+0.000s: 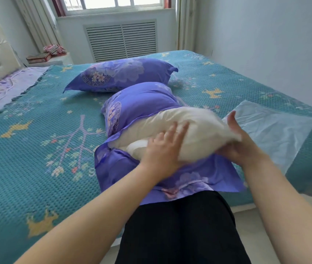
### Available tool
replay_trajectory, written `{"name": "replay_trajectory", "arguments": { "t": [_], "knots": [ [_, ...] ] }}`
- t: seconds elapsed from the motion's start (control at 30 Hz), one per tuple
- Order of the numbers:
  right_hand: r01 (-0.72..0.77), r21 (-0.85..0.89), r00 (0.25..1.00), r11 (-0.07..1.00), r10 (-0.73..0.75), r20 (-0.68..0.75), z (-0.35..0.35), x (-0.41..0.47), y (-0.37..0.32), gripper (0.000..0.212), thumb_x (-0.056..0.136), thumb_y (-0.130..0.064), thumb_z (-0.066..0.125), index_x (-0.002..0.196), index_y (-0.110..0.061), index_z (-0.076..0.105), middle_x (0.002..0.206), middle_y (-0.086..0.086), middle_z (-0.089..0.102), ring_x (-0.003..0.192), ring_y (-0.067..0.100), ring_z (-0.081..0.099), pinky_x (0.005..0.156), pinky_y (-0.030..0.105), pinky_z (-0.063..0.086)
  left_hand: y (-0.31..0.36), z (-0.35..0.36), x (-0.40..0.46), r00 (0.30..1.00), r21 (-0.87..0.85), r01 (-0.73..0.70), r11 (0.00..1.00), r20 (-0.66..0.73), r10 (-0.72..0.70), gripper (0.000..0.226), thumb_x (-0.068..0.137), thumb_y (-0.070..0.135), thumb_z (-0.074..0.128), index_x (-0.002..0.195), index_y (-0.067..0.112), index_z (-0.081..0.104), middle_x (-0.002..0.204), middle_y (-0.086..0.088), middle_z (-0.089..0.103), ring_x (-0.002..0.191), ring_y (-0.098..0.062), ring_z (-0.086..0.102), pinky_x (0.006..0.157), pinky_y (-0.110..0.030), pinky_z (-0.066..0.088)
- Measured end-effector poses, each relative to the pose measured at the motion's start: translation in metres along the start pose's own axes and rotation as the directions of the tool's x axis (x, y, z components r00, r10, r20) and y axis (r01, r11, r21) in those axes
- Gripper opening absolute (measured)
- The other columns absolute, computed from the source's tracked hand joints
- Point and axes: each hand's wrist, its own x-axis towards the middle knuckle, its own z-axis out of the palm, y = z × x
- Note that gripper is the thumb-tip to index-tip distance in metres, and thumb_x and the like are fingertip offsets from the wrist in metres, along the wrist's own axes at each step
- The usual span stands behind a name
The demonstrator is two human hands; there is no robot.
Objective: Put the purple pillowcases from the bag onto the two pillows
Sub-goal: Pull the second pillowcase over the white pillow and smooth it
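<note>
Pressing down on a white pillow [180,130], the left hand [162,149] lies flat on top with its fingers straight and spread. The right hand [240,143] is at the pillow's near right end, with the thumb up and the fingers curled under the stuffing, holding it. This pillow is only partly inside its purple pillowcase [142,105]. The far end is covered, and the near end sticks out bare. The loose open end of the case lies flat under the pillow, near the edge of the bed and the person's dark clothes. A second pillow [121,75] sits farther back on the bed, fully dressed in the same purple flowery cloth. Both lie on a teal bedspread [37,130] with little flowers and deer. A thin clear plastic bag [277,130] lies flat on the bed, just to the right of the right hand.
</note>
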Motion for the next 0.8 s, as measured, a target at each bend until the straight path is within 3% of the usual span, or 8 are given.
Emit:
{"name": "replay_trajectory", "arguments": {
  "t": [0.07,0.17,0.27,0.33,0.5,0.6,0.7,0.8],
  "knots": [
    [-0.011,0.317,0.997,0.948,0.033,-0.065,0.012,0.011,0.014,0.043,0.097,-0.048,0.035,0.088,-0.014,0.061,0.080,0.005,0.069,0.080,0.021,0.064,0.064,0.033,0.059,-0.023,-0.004,0.012,0.967,-0.238,0.115,0.964,-0.196,-0.164,0.081,0.083,0.049,0.056,0.149,0.031,0.013,0.141,-0.007,0.046,0.115,-0.034,0.054,0.089,-0.041,0.044],
    [-0.154,0.134,0.985,0.979,0.163,-0.062,0.039,0.025,0.048,0.022,0.096,-0.030,0.046,0.099,-0.010,0.056,0.099,0.009,0.058,0.091,0.023,0.057,0.073,0.034,0.056,-0.050,-0.015,0.022,0.915,-0.406,0.100,0.909,-0.322,-0.244,0.060,0.088,0.037,0.054,0.142,0.031,0.029,0.127,-0.007,0.060,0.108,-0.033,0.058,0.074,-0.032,0.038],
    [-0.230,0.061,0.973,0.971,0.231,-0.010,0.062,0.036,0.070,0.046,0.093,-0.040,0.051,0.128,-0.011,0.043,0.123,0.011,0.048,0.114,0.026,0.048,0.095,0.036,0.042,-0.053,-0.024,0.023,0.915,-0.427,0.164,0.889,-0.270,-0.299,0.055,0.091,0.036,0.051,0.140,0.034,0.027,0.117,-0.012,0.064,0.101,-0.036,0.060,0.068,-0.031,0.035],
    [-0.221,0.090,0.975,0.971,0.223,-0.003,0.072,0.039,0.071,0.051,0.091,-0.044,0.054,0.128,-0.009,0.047,0.123,0.008,0.051,0.112,0.022,0.050,0.096,0.034,0.040,-0.057,-0.024,0.024,0.916,-0.444,0.214,0.870,-0.217,-0.336,0.050,0.092,0.036,0.050,0.137,0.033,0.030,0.117,-0.012,0.063,0.101,-0.036,0.059,0.069,-0.032,0.035],
    [-0.227,0.249,0.974,0.942,0.226,0.030,0.069,0.031,0.059,0.013,0.082,-0.024,0.054,0.078,-0.012,0.055,0.067,0.001,0.056,0.067,0.015,0.055,0.069,0.026,0.048,-0.062,-0.013,0.032,0.911,-0.373,0.260,0.891,-0.212,-0.355,0.044,0.093,0.040,0.047,0.135,0.026,0.040,0.131,-0.003,0.056,0.116,-0.028,0.054,0.078,-0.024,0.032],
    [-0.117,0.284,0.993,0.952,0.115,0.024,0.066,0.019,0.044,0.011,0.063,-0.008,0.050,0.073,-0.011,0.053,0.058,0.001,0.058,0.055,0.015,0.059,0.055,0.022,0.052,-0.051,0.003,0.039,0.958,-0.407,0.227,0.885,-0.070,-0.278,0.049,0.093,0.041,0.046,0.140,0.025,0.040,0.142,-0.001,0.048,0.127,-0.022,0.045,0.096,-0.022,0.031],
    [0.015,0.339,0.996,0.941,-0.044,0.080,0.066,0.010,0.032,0.022,0.059,0.000,0.046,0.076,-0.010,0.057,0.064,0.004,0.067,0.057,0.015,0.066,0.058,0.024,0.057,-0.037,0.011,0.040,0.966,-0.452,0.251,0.856,0.179,-0.188,0.046,0.096,0.036,0.039,0.137,0.016,0.045,0.142,-0.007,0.047,0.130,-0.026,0.043,0.103,-0.029,0.034],
    [0.227,0.200,0.961,0.953,-0.252,0.111,0.066,0.006,0.036,0.031,0.069,0.013,0.047,0.085,-0.012,0.056,0.074,0.004,0.064,0.068,0.013,0.062,0.062,0.019,0.054,-0.053,-0.006,0.036,0.951,-0.679,0.256,0.688,0.303,-0.055,0.037,0.097,0.020,0.044,0.134,0.017,0.046,0.134,0.005,0.049,0.129,-0.014,0.044,0.100,-0.019,0.032]
  ]
}}
